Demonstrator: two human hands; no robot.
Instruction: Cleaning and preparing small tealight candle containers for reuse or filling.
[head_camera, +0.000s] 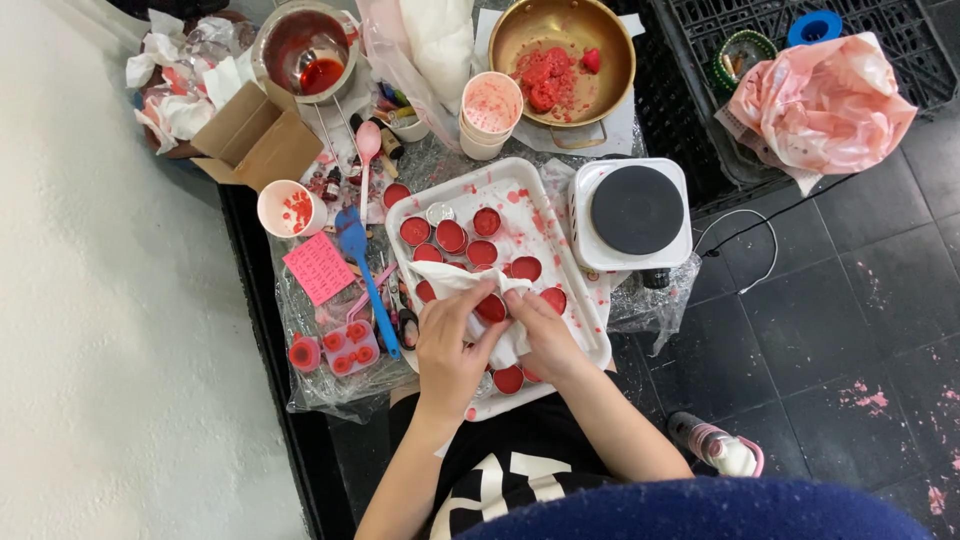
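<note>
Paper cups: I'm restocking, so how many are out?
2, maybe more: one cup left of the tray, one stack by the brass bowl; its nested cups can't be counted.

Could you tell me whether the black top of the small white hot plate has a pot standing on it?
No, the hot plate beside the white tray has a bare black top; the brass bowl sits behind it.

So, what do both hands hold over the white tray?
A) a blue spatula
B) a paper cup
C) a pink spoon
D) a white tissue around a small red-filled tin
D: the left hand and the right hand both press a white tissue around a small red-filled tin over the white tray; the blue spatula lies untouched beside the tray.
</note>
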